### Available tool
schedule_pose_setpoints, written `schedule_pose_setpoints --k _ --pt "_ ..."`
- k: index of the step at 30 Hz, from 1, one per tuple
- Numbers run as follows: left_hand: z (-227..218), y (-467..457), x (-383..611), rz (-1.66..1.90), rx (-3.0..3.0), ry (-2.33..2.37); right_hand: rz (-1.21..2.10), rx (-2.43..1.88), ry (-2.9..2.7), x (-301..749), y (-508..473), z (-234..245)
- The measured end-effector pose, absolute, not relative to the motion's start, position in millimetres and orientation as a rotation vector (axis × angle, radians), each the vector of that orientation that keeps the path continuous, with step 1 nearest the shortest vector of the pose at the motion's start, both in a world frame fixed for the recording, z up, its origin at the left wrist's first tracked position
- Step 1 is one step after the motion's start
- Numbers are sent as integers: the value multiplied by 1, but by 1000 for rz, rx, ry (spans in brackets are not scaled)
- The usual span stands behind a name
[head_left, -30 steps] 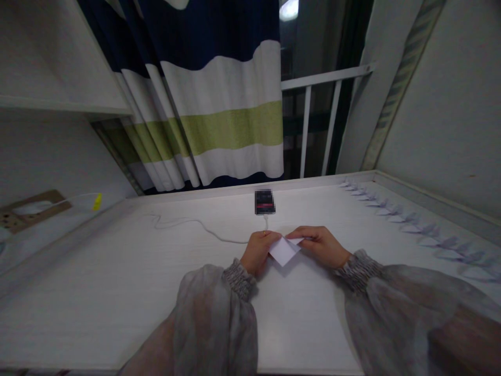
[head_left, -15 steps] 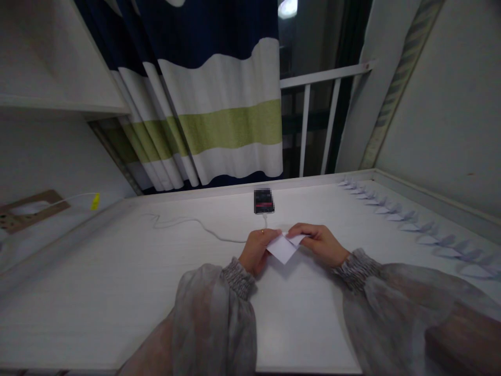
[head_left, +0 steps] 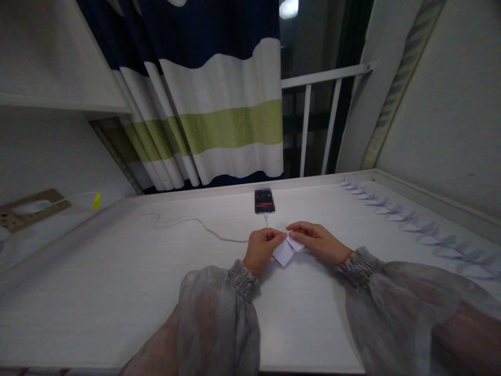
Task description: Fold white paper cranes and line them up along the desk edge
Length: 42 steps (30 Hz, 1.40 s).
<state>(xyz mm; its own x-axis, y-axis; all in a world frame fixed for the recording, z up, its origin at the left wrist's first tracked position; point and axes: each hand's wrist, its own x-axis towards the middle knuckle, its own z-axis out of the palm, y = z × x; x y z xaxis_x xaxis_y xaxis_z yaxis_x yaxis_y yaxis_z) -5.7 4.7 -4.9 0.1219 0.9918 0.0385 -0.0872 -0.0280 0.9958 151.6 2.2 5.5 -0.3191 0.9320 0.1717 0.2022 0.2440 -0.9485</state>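
White paper (head_left: pixel 284 251), partly folded, lies near the middle of the table (head_left: pixel 117 271), just short of a phone (head_left: pixel 264 201) and its cable (head_left: pixel 188 223). The 2 hands grip it: left hand (head_left: pixel 263 248) closed on the left corner, right hand (head_left: pixel 318 242) pinching the upper flap. A clean crease probably needs the edges aligned first, then firm pressure against the table. Folded pieces (head_left: pixel 410 224) line the right edge.

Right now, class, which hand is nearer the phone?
Left. The left hand is just this side of the phone; the right hand sits farther off to its right. Both pinch the paper.
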Motion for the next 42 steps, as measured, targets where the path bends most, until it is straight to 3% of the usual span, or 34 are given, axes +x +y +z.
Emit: schedule_pose_setpoints --k 42 --pt "-5 5 -4 1065 1090 935 1039 -1198 -1852 151 -3 11"
